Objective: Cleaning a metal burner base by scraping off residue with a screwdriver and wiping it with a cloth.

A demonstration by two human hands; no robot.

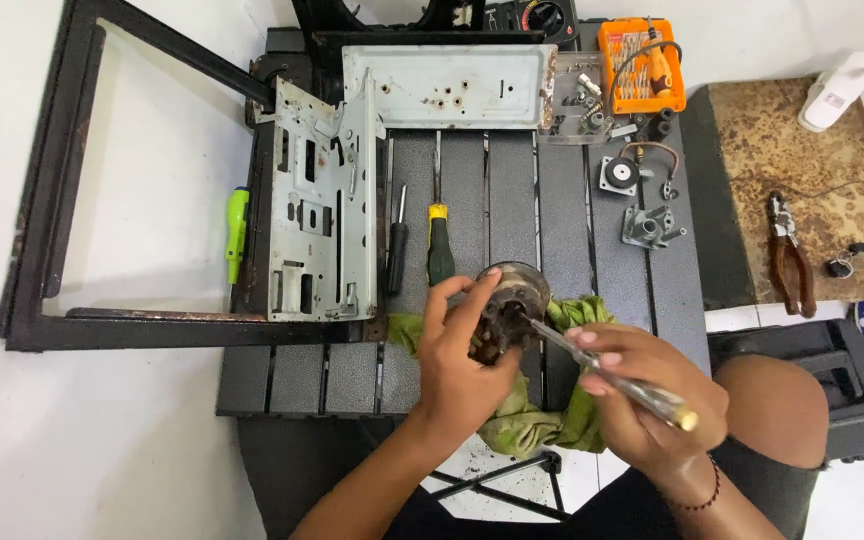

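Two hands work at lower centre: the left hand (pixel 462 365) grips a rusty round motor (pixel 510 305) over a green rag (pixel 552 420), while the right hand (pixel 632 400) clasps a screwdriver (pixel 602 372), its tip touching the motor.

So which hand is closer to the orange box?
Right. The right hand, holding a screwdriver, sits below the orange box on the same side. The left hand, gripping the round metal part, is farther left.
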